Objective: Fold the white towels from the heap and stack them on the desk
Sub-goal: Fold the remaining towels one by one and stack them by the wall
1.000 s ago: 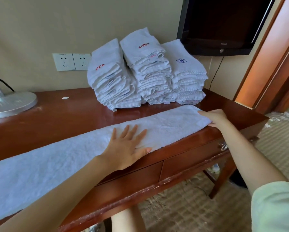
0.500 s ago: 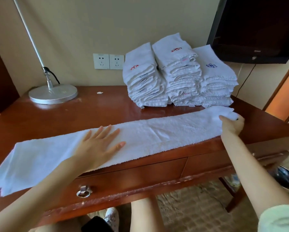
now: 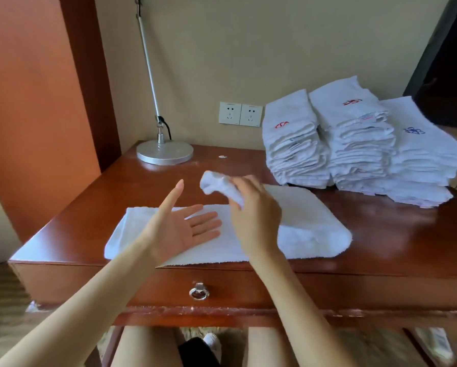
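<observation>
No legible text; only unreadable red and blue embroidered marks on the stacked towels (image 3: 362,144).

A white towel (image 3: 309,229) lies doubled along the front of the wooden tabletop (image 3: 394,234), its fold rounded at the right end. The right hand (image 3: 254,215) pinches the towel's free end, bunched and lifted above the lower layer. The left hand (image 3: 179,229) hovers palm up with its fingers (image 3: 206,221) spread over the towel's left half. Three stacks of folded towels (image 3: 360,144) stand at the back right against the wall, beside the wall sockets (image 3: 240,113). A lamp base (image 3: 164,152) sits at the back left
</observation>
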Motion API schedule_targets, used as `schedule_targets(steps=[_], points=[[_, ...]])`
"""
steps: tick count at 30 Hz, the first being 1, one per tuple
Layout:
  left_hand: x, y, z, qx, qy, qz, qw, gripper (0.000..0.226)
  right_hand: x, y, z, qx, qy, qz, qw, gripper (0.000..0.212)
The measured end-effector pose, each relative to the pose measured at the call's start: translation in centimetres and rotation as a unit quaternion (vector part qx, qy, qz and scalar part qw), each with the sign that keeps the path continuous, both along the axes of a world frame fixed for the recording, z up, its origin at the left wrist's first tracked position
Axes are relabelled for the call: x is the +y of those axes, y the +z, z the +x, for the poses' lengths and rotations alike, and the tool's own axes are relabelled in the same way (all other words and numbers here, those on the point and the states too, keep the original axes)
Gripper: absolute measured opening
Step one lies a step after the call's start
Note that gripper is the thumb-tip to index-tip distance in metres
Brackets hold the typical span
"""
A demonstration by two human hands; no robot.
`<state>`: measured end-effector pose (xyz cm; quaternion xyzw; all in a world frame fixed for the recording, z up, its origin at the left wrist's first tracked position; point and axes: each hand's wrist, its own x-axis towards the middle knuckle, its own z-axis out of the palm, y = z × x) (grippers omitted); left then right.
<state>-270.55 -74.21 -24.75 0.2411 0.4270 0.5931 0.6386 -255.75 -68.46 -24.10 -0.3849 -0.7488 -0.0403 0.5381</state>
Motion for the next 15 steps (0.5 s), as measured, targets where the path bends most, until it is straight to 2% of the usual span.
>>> schedule_targets(steps=[3, 6, 7, 11, 13, 15], points=[[-0.8, 0.7, -0.1, 0.035, 0.039, -0.021, 0.998, 0.058, -3.6, -3.4, -4.5, -0.130, 0.044, -0.006, 0.991, 0.032], [-0.5, 0.5, 0.1, 0.059, 0.079, -0.072, 0.992, 0.021, -4.3, -5.1, -4.5, -0.135, 0.069, -0.004, 0.988, 0.033], [-0.2, 0.4, 0.3, 0.071, 0.091, -0.090, 0.989, 0.017, -3.9, -5.1, -4.0, -0.128, 0.075, -0.008, 0.989, 0.038], [-0.1, 0.9, -0.1, 0.072, 0.111, -0.122, 0.984, 0.016, -2.0, -4.8, -1.0, -0.216, 0.048, -0.059, 0.973, 0.073], [-0.7, 1.5, -0.8, 0.083, 0.117, -0.116, 0.983, 0.025, -1.1, -4.5, 0.2, -0.262, 0.044, -0.101, 0.959, 0.078], [-1.5, 1.5, -2.1, 0.111, 0.137, -0.107, 0.979, 0.023, -0.7, -4.4, 1.0, -0.283, 0.054, -0.133, 0.948, 0.077]])
